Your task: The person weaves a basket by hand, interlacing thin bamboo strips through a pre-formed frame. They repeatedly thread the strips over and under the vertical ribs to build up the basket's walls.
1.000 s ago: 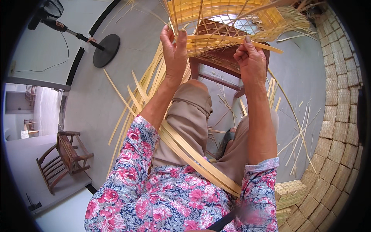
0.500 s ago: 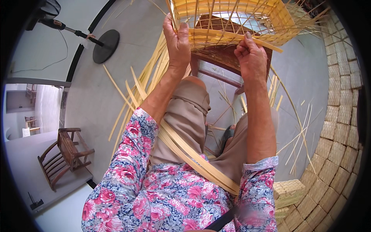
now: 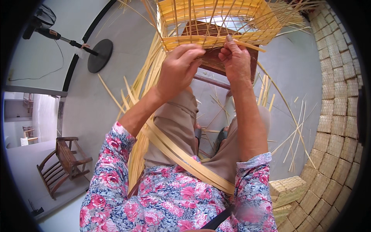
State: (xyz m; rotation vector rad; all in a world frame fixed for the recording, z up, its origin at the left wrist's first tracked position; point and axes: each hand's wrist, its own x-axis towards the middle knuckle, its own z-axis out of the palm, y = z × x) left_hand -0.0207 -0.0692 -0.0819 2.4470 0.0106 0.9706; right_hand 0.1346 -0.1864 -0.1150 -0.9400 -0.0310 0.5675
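A yellow woven basket (image 3: 266,24) of split bamboo rests on a brown wooden stool (image 3: 216,58) in front of me, with upright stakes rising from its walls. Along its near wall runs a flat yellow strip (image 3: 253,46), whose loose end sticks out to the right. My right hand (image 3: 236,62) pinches this strip between thumb and fingers. Just below the near wall's left half, my left hand (image 3: 178,69) is off the basket, its fingers stretched rightward and its thumb apart, with nothing seen in it. Several pale bamboo strips (image 3: 185,158) lie across my lap.
More long strips (image 3: 152,73) lean at my left. Loose slivers (image 3: 297,133) lie on the floor to the right. Stacked woven blocks (image 3: 332,116) line the right side. At left are a fan's round base (image 3: 100,56) and a wooden chair (image 3: 65,162).
My left hand has let go of the basket's near left corner and moved right and down. My right hand still pinches the strip. The view has shifted slightly.
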